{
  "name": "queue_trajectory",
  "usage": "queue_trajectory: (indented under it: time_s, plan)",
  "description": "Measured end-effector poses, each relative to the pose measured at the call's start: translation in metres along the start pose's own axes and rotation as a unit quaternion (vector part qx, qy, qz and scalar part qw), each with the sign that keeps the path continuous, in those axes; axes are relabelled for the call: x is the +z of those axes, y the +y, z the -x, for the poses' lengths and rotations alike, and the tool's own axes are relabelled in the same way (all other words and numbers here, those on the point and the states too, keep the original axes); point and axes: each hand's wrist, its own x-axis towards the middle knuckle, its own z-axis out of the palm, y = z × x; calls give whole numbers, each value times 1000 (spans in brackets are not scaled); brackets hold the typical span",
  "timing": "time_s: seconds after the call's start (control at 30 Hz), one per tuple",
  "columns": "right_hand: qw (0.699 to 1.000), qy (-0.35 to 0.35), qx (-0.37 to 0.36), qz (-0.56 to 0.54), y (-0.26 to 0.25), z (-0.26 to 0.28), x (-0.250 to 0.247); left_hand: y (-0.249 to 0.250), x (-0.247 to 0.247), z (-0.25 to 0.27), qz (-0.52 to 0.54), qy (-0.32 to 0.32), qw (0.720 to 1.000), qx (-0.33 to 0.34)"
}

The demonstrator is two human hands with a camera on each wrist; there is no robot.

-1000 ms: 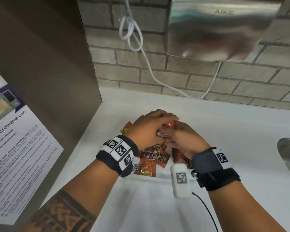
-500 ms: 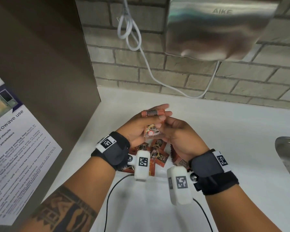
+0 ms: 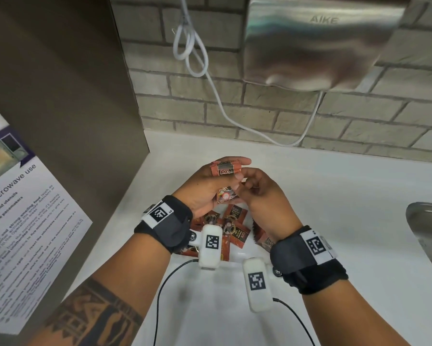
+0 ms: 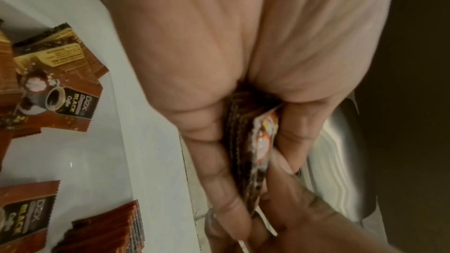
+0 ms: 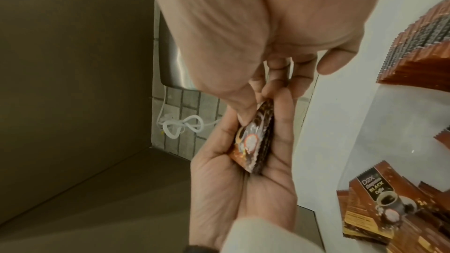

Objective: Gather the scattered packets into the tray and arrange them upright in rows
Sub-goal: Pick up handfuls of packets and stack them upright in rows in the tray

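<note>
Above the white tray [image 3: 234, 260], the left hand [image 3: 205, 188] grips a small stack of packets [image 3: 225, 168] on edge between thumb and fingers. Right beside it, the right hand [image 3: 262, 196] pinches the stack's near edge with its curled fingertips [image 5: 246, 116]. Below them, loose packets [image 3: 234, 221] lie flat in the tray, and a standing row [image 5: 418, 45] fills its right side. Farther back hangs a hand dryer [image 3: 319, 43].
</note>
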Motion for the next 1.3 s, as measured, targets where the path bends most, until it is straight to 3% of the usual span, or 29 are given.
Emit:
queue_trajectory:
  time_s: [0.13, 0.23, 0.3, 0.4, 0.57, 0.77, 0.9, 1.07, 1.3]
  plan:
    - [999, 47, 17, -1, -3, -2, -17, 4, -6, -2, -29, 70, 997, -24]
    - [997, 66, 31, -18, -7, -3, -34, 1, -14, -3, -208, 96, 970, -77]
    - [997, 63, 38, -23, -9, -3, -39, -5, -15, -8, -400, 62, 908, -107]
    - [997, 49, 49, -36, -8, -2, -39, -16, -6, -14, -632, -21, 763, -133]
    - [996, 30, 70, -55, -6, 4, -39, -44, 8, -26, -766, -174, 593, -178]
    - [995, 13, 88, -46, -2, 3, -42, -64, 15, -41, -825, -248, 479, -168]
    - [994, 12, 98, -45, 2, 1, -44, -66, 10, -45, -842, -253, 439, -187]
    - [993, 10, 107, -53, 5, -4, -43, -59, 5, -43, -844, -264, 424, -197]
    - [993, -3, 109, -53, 6, -11, -37, -59, 1, -39, -830, -235, 483, -151]
